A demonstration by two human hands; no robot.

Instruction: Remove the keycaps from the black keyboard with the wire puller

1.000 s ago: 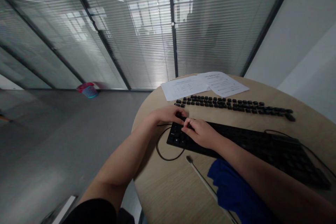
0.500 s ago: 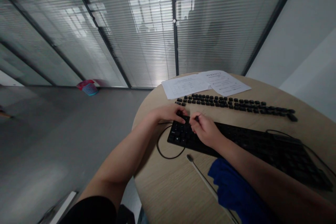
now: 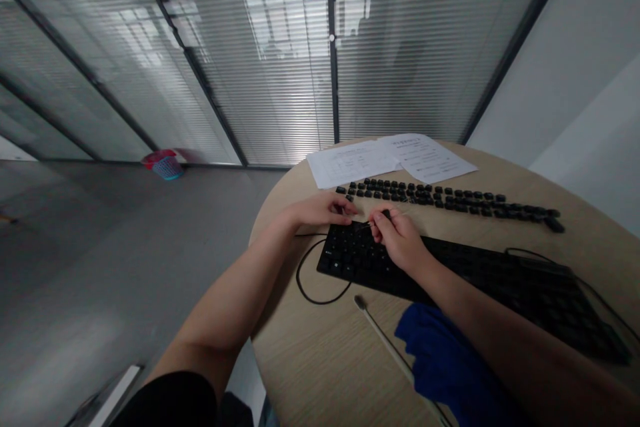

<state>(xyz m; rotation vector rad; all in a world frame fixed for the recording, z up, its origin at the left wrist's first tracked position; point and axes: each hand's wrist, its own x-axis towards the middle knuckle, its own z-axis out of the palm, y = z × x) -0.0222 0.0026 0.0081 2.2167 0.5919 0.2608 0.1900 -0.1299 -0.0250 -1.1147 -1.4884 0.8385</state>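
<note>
A black keyboard (image 3: 460,269) lies slanted across the round wooden table (image 3: 320,353). At its far left corner rests my left hand (image 3: 327,209), fingers apart and nothing visible between them. Closed fingers of my right hand (image 3: 399,238) pinch a small dark tool (image 3: 385,213) with thin wire ends, just above the keyboard's upper left part. Beyond the keyboard, loose black keycaps (image 3: 465,202) lie in rows.
Two printed sheets (image 3: 357,163) lie at the table's far edge. Nearer me are a thin brush (image 3: 384,335) and a blue cloth (image 3: 440,353). A black cable (image 3: 300,280) loops at the left. A basket (image 3: 167,164) stands on the floor.
My right hand has moved slightly right and away from my left hand, and the wire ends now show. My left fingers have straightened somewhat.
</note>
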